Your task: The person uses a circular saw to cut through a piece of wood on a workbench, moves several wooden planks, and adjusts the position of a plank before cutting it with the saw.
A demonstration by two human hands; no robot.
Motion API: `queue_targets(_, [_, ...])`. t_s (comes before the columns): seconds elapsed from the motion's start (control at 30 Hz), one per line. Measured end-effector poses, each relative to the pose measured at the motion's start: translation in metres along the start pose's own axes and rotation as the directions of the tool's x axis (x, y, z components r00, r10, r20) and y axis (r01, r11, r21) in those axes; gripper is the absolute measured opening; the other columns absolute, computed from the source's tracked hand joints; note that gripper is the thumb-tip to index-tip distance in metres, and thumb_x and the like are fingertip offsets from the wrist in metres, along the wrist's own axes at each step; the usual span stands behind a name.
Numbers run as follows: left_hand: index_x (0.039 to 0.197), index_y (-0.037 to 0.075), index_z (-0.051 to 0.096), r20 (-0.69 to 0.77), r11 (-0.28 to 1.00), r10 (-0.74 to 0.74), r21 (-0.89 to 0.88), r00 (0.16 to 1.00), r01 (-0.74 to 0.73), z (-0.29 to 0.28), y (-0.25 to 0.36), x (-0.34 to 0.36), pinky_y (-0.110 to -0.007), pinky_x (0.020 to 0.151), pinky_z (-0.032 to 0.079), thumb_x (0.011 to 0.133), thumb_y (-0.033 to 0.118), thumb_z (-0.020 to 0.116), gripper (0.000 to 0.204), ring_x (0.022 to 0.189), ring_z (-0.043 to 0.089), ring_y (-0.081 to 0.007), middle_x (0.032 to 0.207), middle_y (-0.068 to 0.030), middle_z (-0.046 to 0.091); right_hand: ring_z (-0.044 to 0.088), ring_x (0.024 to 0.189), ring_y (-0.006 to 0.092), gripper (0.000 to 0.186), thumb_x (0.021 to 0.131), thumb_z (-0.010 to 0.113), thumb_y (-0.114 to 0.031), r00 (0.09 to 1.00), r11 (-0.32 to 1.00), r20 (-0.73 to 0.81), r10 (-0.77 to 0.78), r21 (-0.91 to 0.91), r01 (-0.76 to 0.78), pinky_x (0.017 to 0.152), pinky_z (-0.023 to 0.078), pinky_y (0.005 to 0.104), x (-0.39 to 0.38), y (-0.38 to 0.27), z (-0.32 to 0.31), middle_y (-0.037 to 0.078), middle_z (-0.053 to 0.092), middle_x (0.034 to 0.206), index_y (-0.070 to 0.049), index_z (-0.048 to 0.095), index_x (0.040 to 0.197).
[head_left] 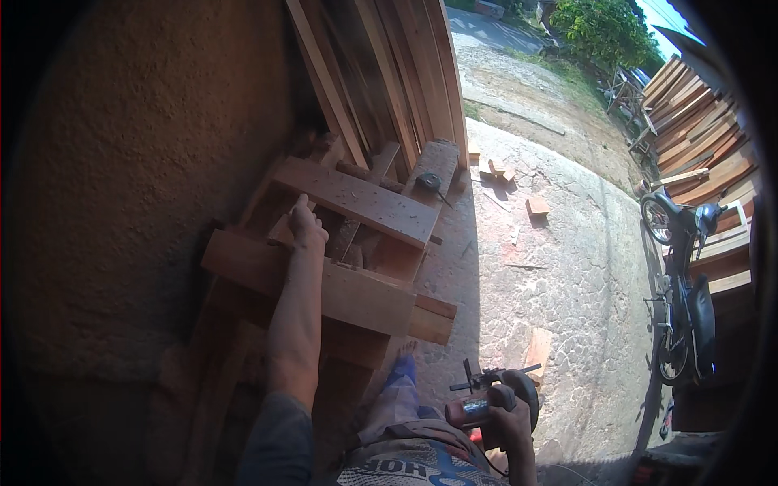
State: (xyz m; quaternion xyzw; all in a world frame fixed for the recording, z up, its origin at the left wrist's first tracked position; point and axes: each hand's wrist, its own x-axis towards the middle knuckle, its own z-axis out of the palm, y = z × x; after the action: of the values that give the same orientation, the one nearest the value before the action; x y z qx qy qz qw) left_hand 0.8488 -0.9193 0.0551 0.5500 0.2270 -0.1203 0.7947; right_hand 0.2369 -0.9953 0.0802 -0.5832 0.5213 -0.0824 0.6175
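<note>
My left hand (306, 225) reaches over a stack of timber, with its index finger stretched toward the edge of a thick plank (356, 198). Its other fingers look partly curled, and I see nothing held in it. Just under the wrist lies a squared beam (365, 296). Low at the right, my right hand (512, 425) grips the dark handle of a handheld power tool (470, 411) with a rounded body and a black bar guide. The tool hangs beside my leg, away from the timber; its exact kind is unclear.
A tape measure (427, 182) rests on a board past the plank. Long boards (397, 73) lean upright behind the stack, beside a rough wall (154, 162). Offcuts (536, 206) lie on the cracked concrete (583, 283). A motorcycle (689, 292) stands at right before more stacked lumber (705, 138).
</note>
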Motion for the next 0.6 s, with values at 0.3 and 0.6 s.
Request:
queue_targets(0.3, [0.161, 0.010, 0.028, 0.214, 0.941, -0.335, 0.020, 0.918, 0.338, 0.074, -0.161, 0.074, -0.051, 0.119, 0.032, 0.099, 0.065, 0.051, 0.086, 0.144, 0.043, -0.0287, 0.162, -0.0105, 0.038, 0.066, 0.109, 0.0240, 0.033, 0.085, 0.068, -0.008, 0.986, 0.991, -0.102, -0.135, -0.034, 0.132, 0.090, 0.053, 0.0337, 0.031, 0.011, -0.005, 0.011, 0.070, 0.116, 0.001, 0.070, 0.116])
queue_targets(0.6, [0.159, 0.008, 0.030, 0.309, 0.971, -0.209, -0.050, 0.928, 0.235, 0.096, -0.186, 0.088, -0.045, 0.116, 0.041, 0.101, 0.065, 0.048, 0.083, 0.144, 0.044, -0.0286, 0.153, -0.0135, 0.048, 0.066, 0.098, 0.0189, 0.034, 0.080, 0.072, -0.015, 0.986, 0.984, -0.030, 0.166, -0.067, -0.167, 0.084, 0.052, 0.0312, 0.060, -0.054, -0.013, 0.007, 0.071, 0.105, 0.000, 0.071, 0.111])
